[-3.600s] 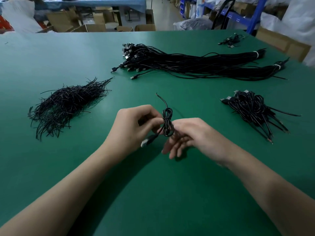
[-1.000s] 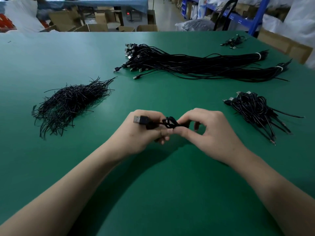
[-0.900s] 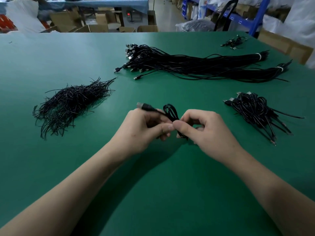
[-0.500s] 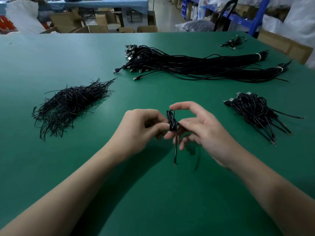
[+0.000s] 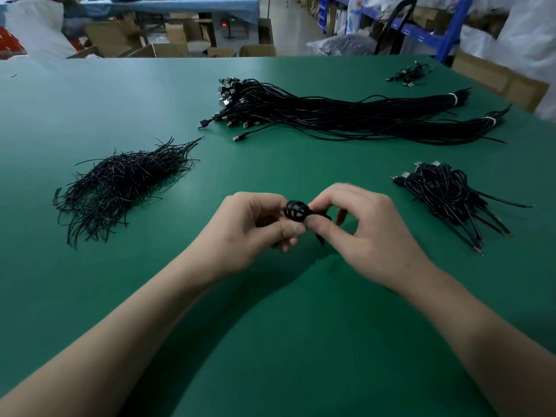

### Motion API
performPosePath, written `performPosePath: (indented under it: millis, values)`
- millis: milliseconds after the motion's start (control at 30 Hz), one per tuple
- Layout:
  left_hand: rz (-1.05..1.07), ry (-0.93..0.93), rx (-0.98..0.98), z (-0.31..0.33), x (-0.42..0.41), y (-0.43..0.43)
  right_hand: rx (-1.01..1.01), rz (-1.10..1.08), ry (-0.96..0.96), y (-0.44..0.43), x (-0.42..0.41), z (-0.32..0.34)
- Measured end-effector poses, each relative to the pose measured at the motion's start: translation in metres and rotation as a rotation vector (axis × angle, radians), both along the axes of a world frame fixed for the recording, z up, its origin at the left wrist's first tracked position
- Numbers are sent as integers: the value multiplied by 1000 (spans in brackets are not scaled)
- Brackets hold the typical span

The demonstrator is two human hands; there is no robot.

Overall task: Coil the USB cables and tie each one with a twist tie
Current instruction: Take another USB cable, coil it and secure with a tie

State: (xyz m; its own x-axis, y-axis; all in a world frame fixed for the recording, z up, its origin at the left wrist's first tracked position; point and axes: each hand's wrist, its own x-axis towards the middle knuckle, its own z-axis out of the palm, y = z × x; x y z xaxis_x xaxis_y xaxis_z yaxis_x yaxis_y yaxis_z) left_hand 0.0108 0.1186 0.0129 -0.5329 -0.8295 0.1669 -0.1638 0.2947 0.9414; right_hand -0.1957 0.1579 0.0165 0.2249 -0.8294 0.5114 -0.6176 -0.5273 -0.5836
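Your left hand (image 5: 249, 230) and right hand (image 5: 367, 233) both pinched the coiled cable (image 5: 296, 209); twist ties (image 5: 120, 185) lay left, heaped coils (image 5: 448, 194) right (both well apart).

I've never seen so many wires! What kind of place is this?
Probably a warehouse or factory packing room: cardboard boxes and blue storage shelves stand behind a big green worktable piled with bundles of black USB cables.

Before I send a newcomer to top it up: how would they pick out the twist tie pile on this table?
Start at the big green table. On its left side, apart from the other heaps, lies the twist tie pile. Unlike the long cables at the back and the coiled cables on the right, it is short, loose, thin strands with no plugs.
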Motion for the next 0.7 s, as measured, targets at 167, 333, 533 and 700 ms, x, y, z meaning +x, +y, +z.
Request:
performPosePath:
  millis: [167,333,533,700]
  values:
    - [165,-174,-314,4,-4,5,350,-9,-384,2,8,-4]
    - [217,-276,-519,6,-8,9,491,17,-619,4,13,-4]
    - [224,-304,-506,7,-2,3,656,180,-695,1,6,3]
    - [-44,-159,-37,2,5,0,184,69,107,0,-5,3]
